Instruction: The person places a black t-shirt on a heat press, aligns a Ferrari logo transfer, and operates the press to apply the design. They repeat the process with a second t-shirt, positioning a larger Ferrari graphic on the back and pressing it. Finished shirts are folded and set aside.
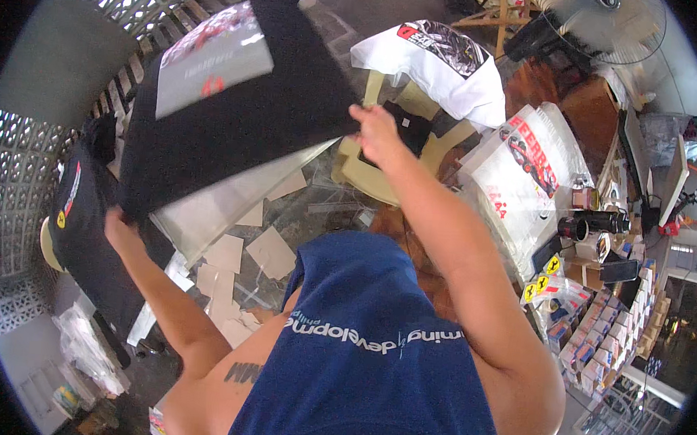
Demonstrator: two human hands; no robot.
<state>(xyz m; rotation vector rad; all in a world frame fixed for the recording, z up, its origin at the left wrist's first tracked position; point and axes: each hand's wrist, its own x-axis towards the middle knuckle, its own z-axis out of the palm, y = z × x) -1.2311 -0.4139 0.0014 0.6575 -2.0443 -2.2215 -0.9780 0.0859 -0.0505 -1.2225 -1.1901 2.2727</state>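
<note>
A black T-shirt (292, 92) is stretched out in front of me, its hem toward me. On its front lies a rectangular transfer sheet (216, 59) with a grey and red print. My right hand (377, 131) is closed on the hem's right corner, and my left hand (124, 230) grips the left corner, slightly blurred. Under the hem shows part of a pale flat board (241, 198). Beyond my right hand, a white printed T-shirt (436, 66) drapes over a cream plastic chair (375, 179), with a folded black cloth (399, 136) on its seat.
Printed clear film sheets (522, 161) lie in a pile on the right, near black cylinders (594, 225) and rows of small boxes (611, 329). Another black shirt (84, 191) hangs at left. Loose paper squares (272, 252) cover the floor. A fan (604, 25) stands far right.
</note>
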